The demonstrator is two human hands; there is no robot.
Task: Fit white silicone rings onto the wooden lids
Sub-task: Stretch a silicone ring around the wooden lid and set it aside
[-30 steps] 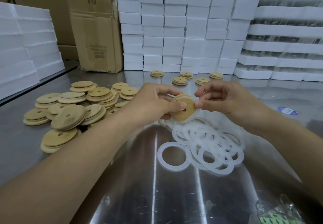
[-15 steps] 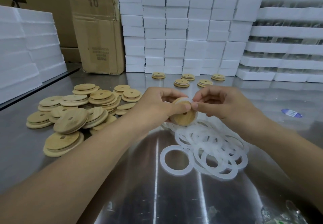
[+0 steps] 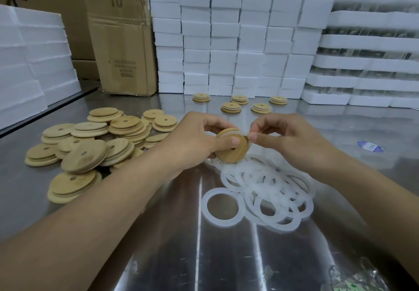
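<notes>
The shiny stainless-steel table (image 3: 158, 256) carries a loose heap of round pale wooden lids with small holes (image 3: 84, 152) on its left and, near the middle, an overlapping pile of flat white silicone rings (image 3: 267, 195). Five more such lids (image 3: 231, 107) lie apart toward the back, before a worn brown cardboard box (image 3: 122, 47) and stacked white foam blocks (image 3: 226, 41). A small blue-and-white label (image 3: 370, 146) lies at the right, and crumpled clear plastic (image 3: 353, 279) at the near right corner.

Left hand (image 3: 192, 141) grips a lid (image 3: 233, 154); right hand (image 3: 288, 141) pinches its edge. Rings (image 3: 267, 190) lie on the tabletop (image 3: 226, 256) just below the grip.
</notes>
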